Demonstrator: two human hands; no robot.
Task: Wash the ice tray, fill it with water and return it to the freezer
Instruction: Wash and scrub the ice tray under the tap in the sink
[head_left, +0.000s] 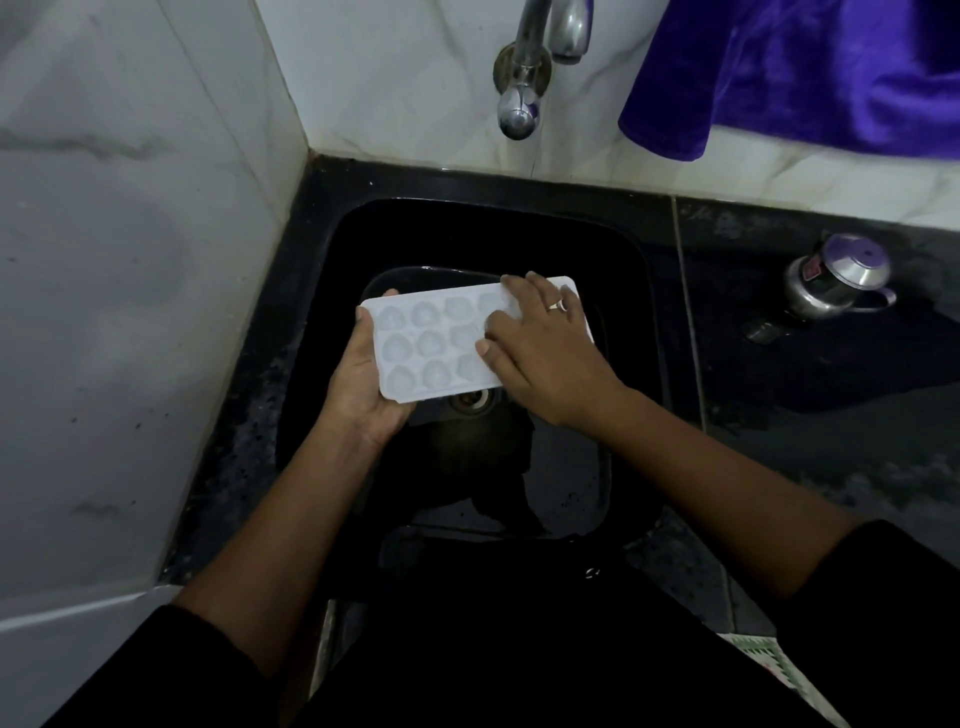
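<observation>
A white ice tray (426, 343) with several round cells is held level over the black sink (613, 244). My left hand (363, 379) grips its left end from below, thumb at the rim. My right hand (540, 353) lies flat on top of the tray's right half, fingers spread across the cells, a ring on one finger. The tray's right end is partly hidden under that hand. A metal tap (524, 67) juts from the wall above the sink; no water stream is visible.
White marble-look tiles form the left and back walls. A black counter (831, 395) runs to the right and carries a steel lidded pot (836, 278). A purple cloth (800, 73) hangs at the top right. The sink drain (472, 400) shows under the tray.
</observation>
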